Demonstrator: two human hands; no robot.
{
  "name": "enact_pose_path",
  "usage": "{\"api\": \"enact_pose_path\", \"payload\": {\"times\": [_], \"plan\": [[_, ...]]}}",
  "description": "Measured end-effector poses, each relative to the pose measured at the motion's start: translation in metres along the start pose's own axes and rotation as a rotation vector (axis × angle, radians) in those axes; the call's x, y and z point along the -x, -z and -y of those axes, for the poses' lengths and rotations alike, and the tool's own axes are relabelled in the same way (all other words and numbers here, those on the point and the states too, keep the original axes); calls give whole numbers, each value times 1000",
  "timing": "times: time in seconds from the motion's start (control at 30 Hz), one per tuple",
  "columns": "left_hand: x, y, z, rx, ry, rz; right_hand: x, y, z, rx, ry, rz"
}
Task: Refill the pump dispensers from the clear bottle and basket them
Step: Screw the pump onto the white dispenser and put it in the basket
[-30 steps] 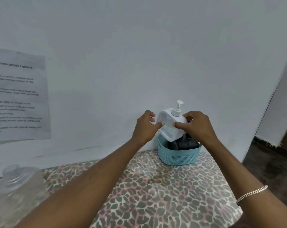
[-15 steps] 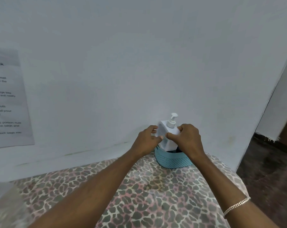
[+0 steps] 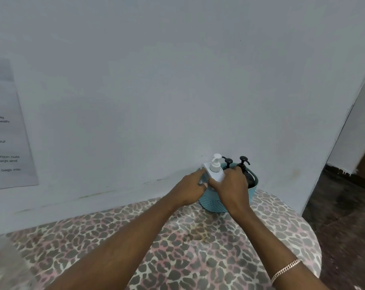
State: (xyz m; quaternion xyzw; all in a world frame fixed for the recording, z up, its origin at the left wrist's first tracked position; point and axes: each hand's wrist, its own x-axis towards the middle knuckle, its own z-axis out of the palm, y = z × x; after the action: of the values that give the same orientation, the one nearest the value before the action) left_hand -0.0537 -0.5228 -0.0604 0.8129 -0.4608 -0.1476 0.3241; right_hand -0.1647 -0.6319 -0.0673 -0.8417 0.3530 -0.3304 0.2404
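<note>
Whereas a second ago it hung tilted above the basket (image 3: pixel 215 204), it's dropped in now: left hand (image 3: pixel 190 186) pinches the white dispenser (image 3: pixel 215 172) by its left edge, upright in the basket's left half, right hand (image 3: pixel 232 185) grips its right side (neither's let go), black dispensers (image 3: pixel 243 163) fill the basket's right half. Basketing's nearly done, I'd say.

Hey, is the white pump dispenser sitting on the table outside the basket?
No, the white pump dispenser is down inside the teal basket, held by the left hand and the right hand.
</note>
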Motion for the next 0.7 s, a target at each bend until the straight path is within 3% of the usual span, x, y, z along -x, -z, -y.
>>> {"api": "enact_pose_path", "payload": {"times": [0.3, 0.7], "plan": [[3, -3, -10, -136, 10, 49, 3, -2, 6, 119, -31, 82], [7, -8, -4, -270, 39, 58, 6, -7, 8, 451, 93, 155]]}}
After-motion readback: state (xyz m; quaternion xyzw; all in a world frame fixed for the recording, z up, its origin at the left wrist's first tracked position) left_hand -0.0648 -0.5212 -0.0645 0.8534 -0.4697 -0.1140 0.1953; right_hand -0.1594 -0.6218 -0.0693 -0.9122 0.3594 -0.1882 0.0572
